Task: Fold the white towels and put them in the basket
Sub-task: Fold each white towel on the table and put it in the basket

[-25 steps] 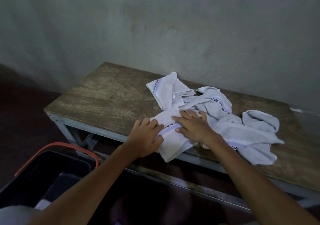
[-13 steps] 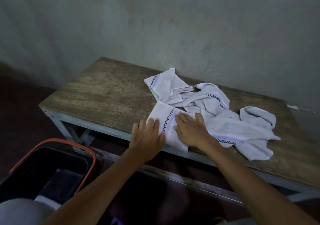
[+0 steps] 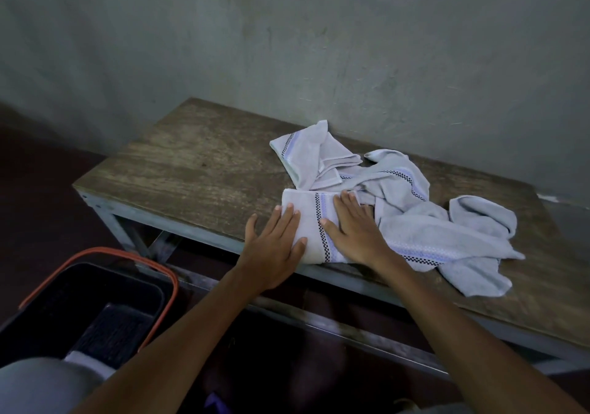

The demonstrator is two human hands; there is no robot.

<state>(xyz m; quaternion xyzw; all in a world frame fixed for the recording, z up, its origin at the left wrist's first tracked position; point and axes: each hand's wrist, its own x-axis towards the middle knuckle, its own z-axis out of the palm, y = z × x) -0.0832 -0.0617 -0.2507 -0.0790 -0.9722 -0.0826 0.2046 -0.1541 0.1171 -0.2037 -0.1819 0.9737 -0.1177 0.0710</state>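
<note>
A folded white towel [image 3: 311, 219] with a checkered blue stripe lies at the front edge of the wooden bench [image 3: 198, 171]. My left hand [image 3: 274, 247] presses flat on its left part, fingers straight. My right hand [image 3: 354, 228] lies flat on its right part, over the stripe. Behind and to the right sprawls a heap of crumpled white towels [image 3: 415, 209], one folded corner [image 3: 303, 155] sticking out toward the wall. The black basket [image 3: 95, 302] with an orange rim stands on the floor at lower left, a bit of white cloth [image 3: 89, 362] showing in it.
The bench stands against a grey wall [image 3: 287, 46] and has a grey metal frame [image 3: 191, 235]. Bare wood takes up its left half. The floor around the basket is dark. A grey-clad knee [image 3: 41, 385] fills the bottom left corner.
The hanging end of the towel was folded up onto the bench. Both hands now press flat on the neat rectangle, and the view has shifted slightly.
</note>
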